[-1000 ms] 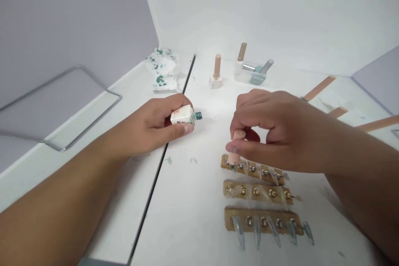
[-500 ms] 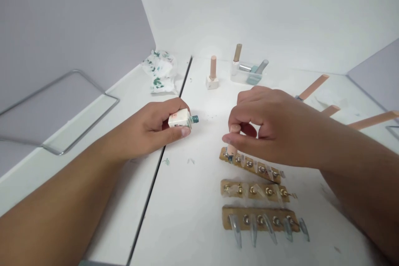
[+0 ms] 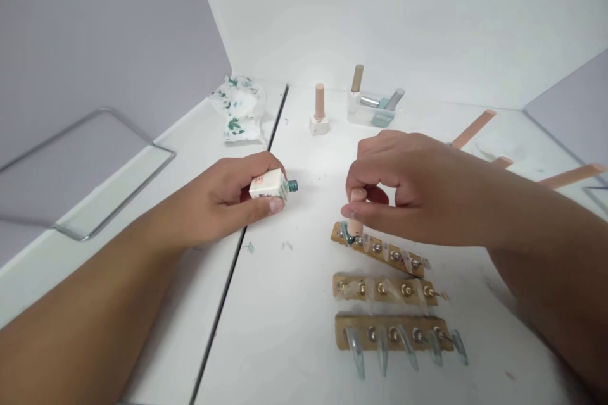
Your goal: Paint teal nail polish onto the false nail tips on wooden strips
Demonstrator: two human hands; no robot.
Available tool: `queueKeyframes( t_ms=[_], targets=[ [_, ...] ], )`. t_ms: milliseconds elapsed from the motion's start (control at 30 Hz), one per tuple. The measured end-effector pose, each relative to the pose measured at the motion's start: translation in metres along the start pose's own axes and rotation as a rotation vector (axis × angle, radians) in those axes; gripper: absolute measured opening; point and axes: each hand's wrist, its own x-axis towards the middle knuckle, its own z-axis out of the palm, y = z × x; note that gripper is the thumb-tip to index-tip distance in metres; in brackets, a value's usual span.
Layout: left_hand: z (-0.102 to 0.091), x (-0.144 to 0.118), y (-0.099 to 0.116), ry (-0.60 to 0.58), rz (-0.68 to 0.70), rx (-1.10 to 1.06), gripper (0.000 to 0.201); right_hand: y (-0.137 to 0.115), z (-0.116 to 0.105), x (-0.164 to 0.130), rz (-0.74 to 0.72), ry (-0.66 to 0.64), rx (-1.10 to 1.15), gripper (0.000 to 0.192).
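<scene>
A crumpled white tissue stained green (image 3: pixel 236 107) lies at the back left of the white surface (image 3: pixel 294 329). Beside it stands a small white bottle with a peach cap (image 3: pixel 318 111), then a clear plastic tray (image 3: pixel 370 112). A bent grey wire frame (image 3: pixel 85 171) leans far left.

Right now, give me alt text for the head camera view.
The right hand holds a polish brush cap on the top nail strip, while the left hand holds an open polish bottle tilted sideways. Two more nail strips lie nearer.
</scene>
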Motion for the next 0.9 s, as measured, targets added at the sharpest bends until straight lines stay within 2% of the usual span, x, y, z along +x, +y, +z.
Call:
queueKeyframes(
  t_ms=[200, 367, 533, 633, 800, 900],
  targets=[
    [0.0000, -0.0001, -0.0023, 0.021, 0.001, -0.024, 0.022, 0.0002, 0.0008, 0.0009, 0.030, 0.015, 0.164, 0.025],
    [0.0009, 0.0001, -0.0016, 0.028, -0.022, -0.032, 0.024, -0.0002, 0.0023, 0.0006, 0.007, 0.035, 0.061, 0.024],
    [-0.0009, 0.0000, 0.0012, 0.061, -0.026, -0.070, 0.023, 0.0009, 0.0019, 0.0010, 0.018, 0.054, 0.121, 0.025],
    [-0.0014, -0.0001, 0.0014, 0.079, -0.026, -0.067, 0.022, 0.0028, 0.0035, 0.0015, -0.007, 0.046, 0.062, 0.024],
    [0.0009, -0.0003, 0.0010, 0.087, -0.044, -0.069, 0.024, 0.0009, 0.0027, 0.0003, 0.029, 0.120, 0.068, 0.024],
    [0.0011, -0.0005, 0.0014, 0.086, -0.039, -0.066, 0.024, 0.0000, 0.0035, 0.0009, -0.019, 0.085, 0.042, 0.023]
  ],
)
